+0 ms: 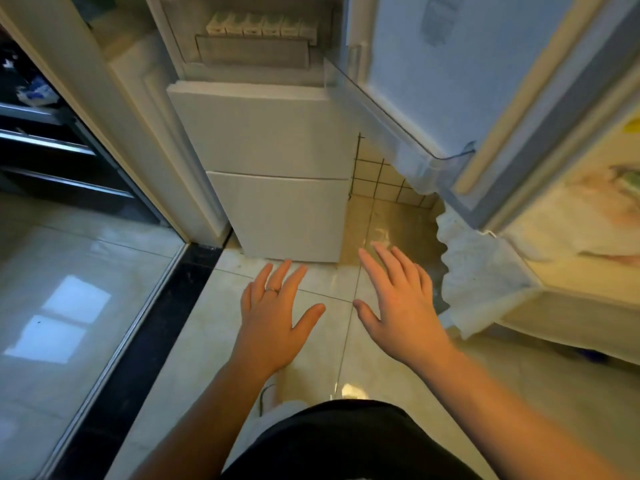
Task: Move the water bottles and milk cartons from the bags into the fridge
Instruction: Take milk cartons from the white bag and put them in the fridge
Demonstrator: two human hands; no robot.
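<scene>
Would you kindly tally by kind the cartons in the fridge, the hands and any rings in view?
White cartons, in a row inside the open white fridge: 6
Bare hands, left hand and right hand, both open: 2
Thin metal ring on the left hand: 1
Total: 9

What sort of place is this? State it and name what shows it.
Probably a home kitchen: an open white fridge, its clear door shelf swung out to the right, and a glossy tiled floor underfoot.
</scene>
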